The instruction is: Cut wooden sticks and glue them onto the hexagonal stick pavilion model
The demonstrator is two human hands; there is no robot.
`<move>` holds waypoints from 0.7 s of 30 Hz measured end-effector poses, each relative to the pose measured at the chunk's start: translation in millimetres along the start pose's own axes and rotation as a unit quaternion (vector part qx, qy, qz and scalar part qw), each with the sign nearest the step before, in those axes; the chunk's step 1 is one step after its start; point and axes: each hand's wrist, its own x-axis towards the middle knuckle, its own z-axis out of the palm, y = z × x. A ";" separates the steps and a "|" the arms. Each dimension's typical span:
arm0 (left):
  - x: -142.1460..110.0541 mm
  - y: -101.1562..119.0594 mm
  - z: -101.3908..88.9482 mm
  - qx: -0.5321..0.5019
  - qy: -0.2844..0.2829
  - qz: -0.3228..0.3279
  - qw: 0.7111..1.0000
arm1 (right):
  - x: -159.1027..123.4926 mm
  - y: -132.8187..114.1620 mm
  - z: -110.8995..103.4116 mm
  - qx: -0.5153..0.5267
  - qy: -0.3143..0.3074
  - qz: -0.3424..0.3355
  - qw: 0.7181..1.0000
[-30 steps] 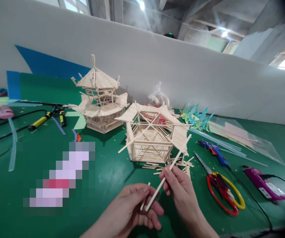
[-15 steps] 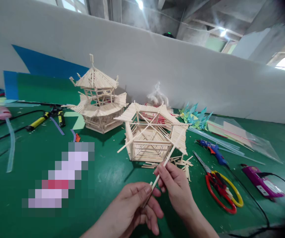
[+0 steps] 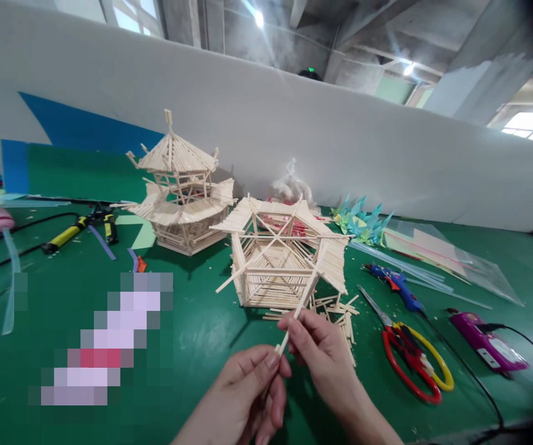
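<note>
Your left hand (image 3: 251,378) and right hand (image 3: 318,346) firmly pinch slim pale wooden sticks (image 3: 301,301). The hexagonal pale-stick model (image 3: 275,272) is roofed far, bare near.

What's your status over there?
Left hand: pale wooden stick, mostly hidden. Right hand: long pale wooden rod. Open-topped wooden stick model beyond. Red and yellow scissors right, clear of hands.

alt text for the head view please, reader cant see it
A person's right hand holds a long pale stick beside a short stick pinched in the left hand. On the green table beyond stand an open-topped stick model and a taller roofed model.
</note>
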 end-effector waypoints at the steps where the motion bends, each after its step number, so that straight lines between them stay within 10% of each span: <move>1: -0.1 -0.5 -0.3 0.009 0.006 0.009 1.000 | -1.1 0.1 0.3 0.004 -0.015 -0.003 1.000; 9: -5.8 0.4 4.8 0.182 0.082 0.059 0.978 | -7.4 4.4 5.3 -0.024 -0.017 0.017 0.999; 21: -6.7 2.1 1.6 0.126 0.062 0.075 0.987 | -7.9 7.5 6.7 -0.003 -0.010 0.029 1.000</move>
